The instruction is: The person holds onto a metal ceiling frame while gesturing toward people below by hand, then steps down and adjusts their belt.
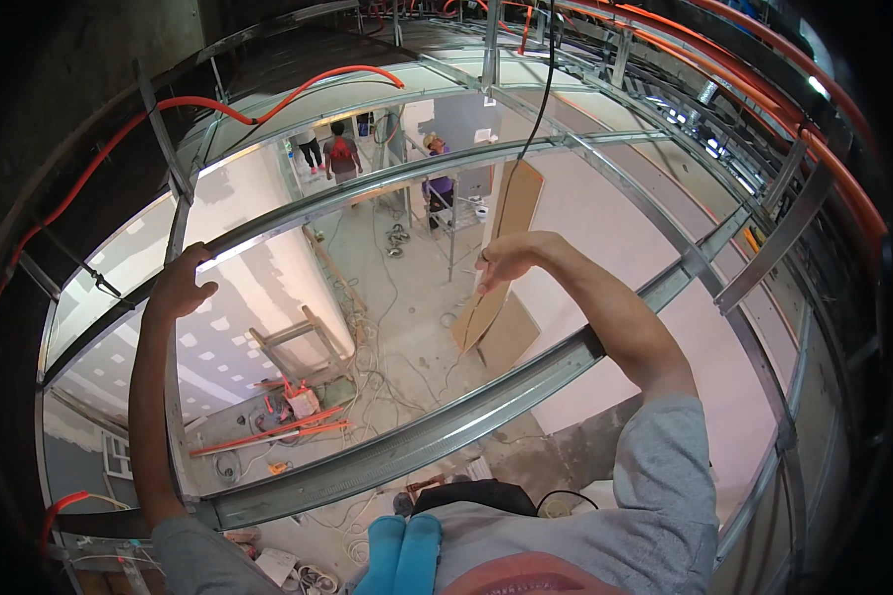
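Here my right hand point(507, 260) pinches a thin black cable point(540, 117), just nearside of the long silver metal channel point(352, 189) my left hand point(177, 289) grips.

Bright, pale light falls on the patched white plasterboard wall point(258, 283) at left, while the far left edge sinks into shadow. The far, long silver metal channel point(362, 187) gleams, bowed by fisheye distortion (blackness swallows the corners).

Head fisheye: close behind and above left hand point(179, 283) and right hand point(509, 260), facing down past the grip to floor point(422, 288).
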{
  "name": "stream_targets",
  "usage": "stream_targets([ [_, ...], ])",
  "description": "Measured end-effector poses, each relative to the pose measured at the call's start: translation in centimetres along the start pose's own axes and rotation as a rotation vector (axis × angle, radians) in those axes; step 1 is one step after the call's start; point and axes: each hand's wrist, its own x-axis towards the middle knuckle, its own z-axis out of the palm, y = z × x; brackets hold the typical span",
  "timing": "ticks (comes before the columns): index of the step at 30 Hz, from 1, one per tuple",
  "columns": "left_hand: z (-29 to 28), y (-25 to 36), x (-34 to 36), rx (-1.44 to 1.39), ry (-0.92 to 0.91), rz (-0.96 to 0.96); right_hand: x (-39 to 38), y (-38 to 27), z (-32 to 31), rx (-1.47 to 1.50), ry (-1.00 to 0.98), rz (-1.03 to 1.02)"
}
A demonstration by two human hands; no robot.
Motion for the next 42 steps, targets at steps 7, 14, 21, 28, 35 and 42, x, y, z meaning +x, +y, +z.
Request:
stream_targets([
  [7, -0.1, 0.0, -0.3, 0.002, 0.009, 0.001, -0.4, -0.3, -0.1, -0.018, 0.043, -0.051],
  [14, 0.0, 0.4, -0.2, 0.012, 0.018, -0.001, 0.0, 0.1, 0.0, -0.01, 0.01, -0.039],
  [21, -0.1, 0.3, -0.2, 0.027, 0.004, -0.018, -0.3, -0.1, 0.1, -0.02, 0.033, -0.065],
  [28, 0.2, -0.3, -0.3, 0.013, 0.032, 0.026, -0.2, 0.0, 0.0, -0.001, 0.03, -0.079],
  [35, 0.5, -0.6, -0.1, 0.018, 0.035, 0.025, 0.5, 0.4, 0.1, -0.004, 0.031, -0.046],
  [42, 0.1, -0.3, 0.1, -0.019, 0.0, 0.017, 0.6, 0.7, 0.2, -0.007, 0.038, -0.03],
])
